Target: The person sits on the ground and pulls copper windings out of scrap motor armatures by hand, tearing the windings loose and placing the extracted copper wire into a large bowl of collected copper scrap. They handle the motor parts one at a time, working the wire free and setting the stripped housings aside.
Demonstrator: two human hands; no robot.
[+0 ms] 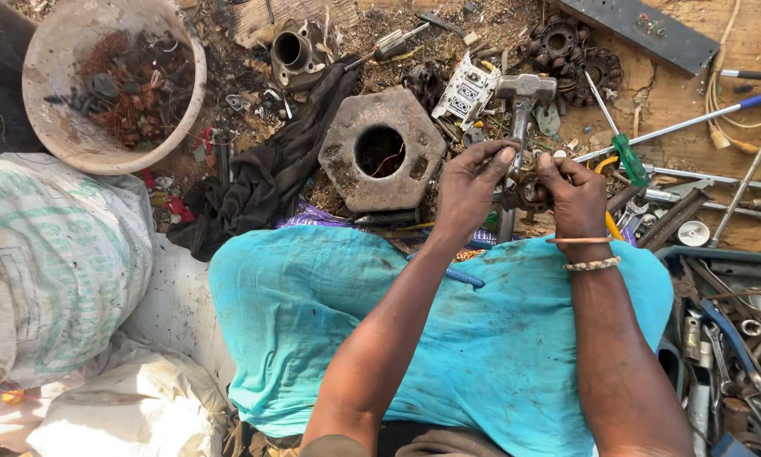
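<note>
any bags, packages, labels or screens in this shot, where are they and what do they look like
Woven sack: far left, bulging, off-white with faded green print.
Plastic bag: bottom left under the sack, crumpled, white.
White plastic panel: top centre beside the hammer head, flat, with rectangular cut-outs; any marking is too small to tell.
No screens or signs show.

A turquoise cloth (414, 322), a green-handled screwdriver (628, 159), a black rag (258, 182) and a grey hexagonal block (382, 151).
</note>
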